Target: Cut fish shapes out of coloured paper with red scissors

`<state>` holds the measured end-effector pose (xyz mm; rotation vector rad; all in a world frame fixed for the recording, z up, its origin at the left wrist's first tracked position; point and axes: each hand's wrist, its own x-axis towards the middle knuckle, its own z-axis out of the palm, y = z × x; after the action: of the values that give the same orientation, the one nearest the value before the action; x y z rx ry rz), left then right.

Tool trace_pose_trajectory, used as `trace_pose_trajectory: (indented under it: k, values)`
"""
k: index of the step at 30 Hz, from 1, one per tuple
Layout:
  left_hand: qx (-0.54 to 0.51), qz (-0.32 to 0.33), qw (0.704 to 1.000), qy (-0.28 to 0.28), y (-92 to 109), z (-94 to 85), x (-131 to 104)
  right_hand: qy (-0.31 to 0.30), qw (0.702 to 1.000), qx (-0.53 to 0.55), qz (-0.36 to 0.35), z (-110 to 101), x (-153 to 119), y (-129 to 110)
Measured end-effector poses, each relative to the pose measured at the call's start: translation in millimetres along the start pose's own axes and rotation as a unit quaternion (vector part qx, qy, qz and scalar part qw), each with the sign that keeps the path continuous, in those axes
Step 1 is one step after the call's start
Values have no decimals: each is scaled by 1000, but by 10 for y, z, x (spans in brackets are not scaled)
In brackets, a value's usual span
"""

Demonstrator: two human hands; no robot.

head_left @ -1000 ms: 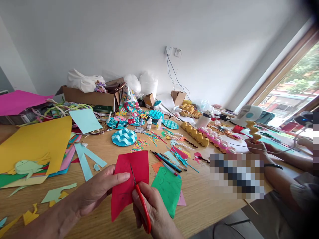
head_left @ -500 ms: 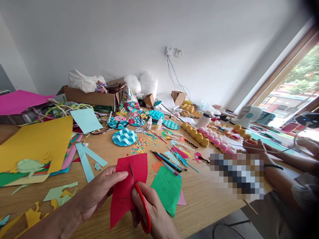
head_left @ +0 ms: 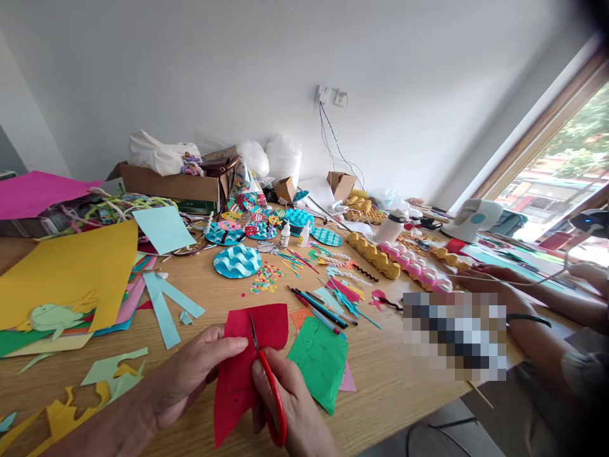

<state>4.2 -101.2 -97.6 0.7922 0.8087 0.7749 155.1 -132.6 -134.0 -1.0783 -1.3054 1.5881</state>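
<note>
In my left hand [head_left: 190,374] a sheet of red paper [head_left: 238,374] is pinched along its left side, thumb on top. Faint dark drawn marks show on its lower part. My right hand [head_left: 290,400] grips red-handled scissors [head_left: 273,393], whose narrow blades lie over the middle of the paper and point away from me. The blades look nearly closed; where the cut runs is hard to make out. Just right of my right hand lies a green sheet [head_left: 318,362] with pencil outlines on it.
Pens [head_left: 318,311] lie beyond the green sheet. Paper scraps [head_left: 71,406] and a yellow sheet [head_left: 109,266] spread at left. Blue wavy discs [head_left: 236,261], glue bottles [head_left: 285,235] and egg-carton strips [head_left: 373,256] stand further back. Another person's arm [head_left: 528,317] reaches in from the right.
The red paper's top part has bent over to the right, and the sheet sits slightly lower. My hands keep their grips. The other person's hand at right has shifted.
</note>
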Motion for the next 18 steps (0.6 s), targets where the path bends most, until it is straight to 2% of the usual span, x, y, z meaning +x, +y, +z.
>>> trace_pose_trajectory:
  k: [5,11,18]
  values:
    - [-6,-7,1000,-6,-18,-1,-8,12,1000,-5,11,-7,-2,13]
    - [-29,-12,1000,6,-50,-31,-24,-9,1000,-14,-25,11,-12,32]
    - [-22,-24,999,26,-52,-23,-96,-16,1000,8,12,42,11,48]
